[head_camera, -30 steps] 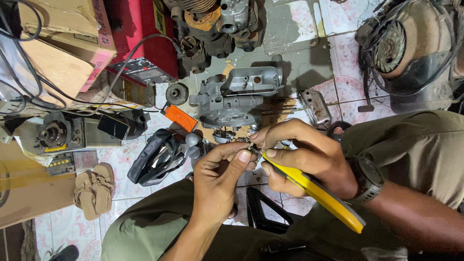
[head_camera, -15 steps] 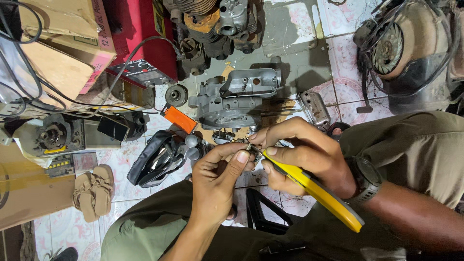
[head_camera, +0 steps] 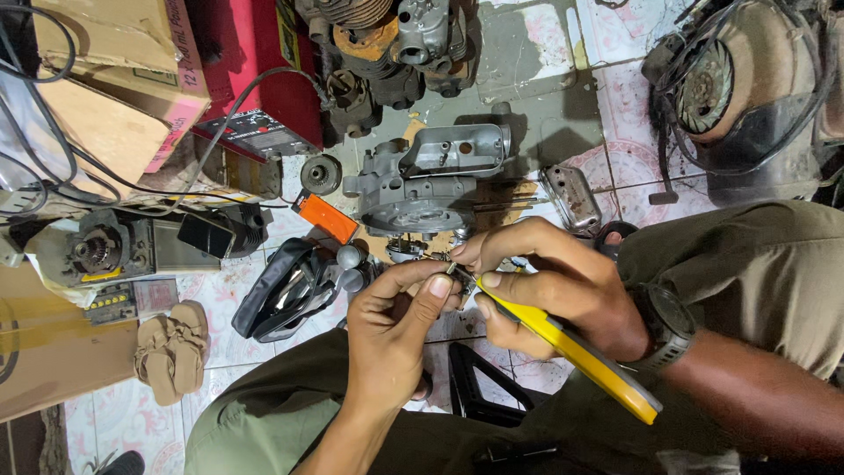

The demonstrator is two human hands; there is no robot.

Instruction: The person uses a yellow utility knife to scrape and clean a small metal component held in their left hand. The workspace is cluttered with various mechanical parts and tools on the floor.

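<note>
Tiled floor (head_camera: pixel 536 114) lies strewn with parts. Nearest, the left hand (head_camera: pixel 396 330) pinches a small metal part (head_camera: pixel 457 280) – the right hand (head_camera: pixel 549 281) grips yellow-handled pliers (head_camera: pixel 571 352) touching it. Beyond sits a grey engine casing (head_camera: pixel 431 180).

Light is soft and even here, moderately bright, falling from overhead with no hard beam. The tiled floor (head_camera: pixel 545 53) at twelve o'clock shows a dull pale sheen, no real glare. Shadows pool under the grey engine casing (head_camera: pixel 422 189) and darken the corner at two o'clock around the round fan housing (head_camera: pixel 747 79). The yellow tool handle (head_camera: pixel 571 352) pops, crisp and saturated. Focus holds across the middle; the small part between the fingertips is too fine to resolve. Edges bend slightly, wide-angle style.
</note>
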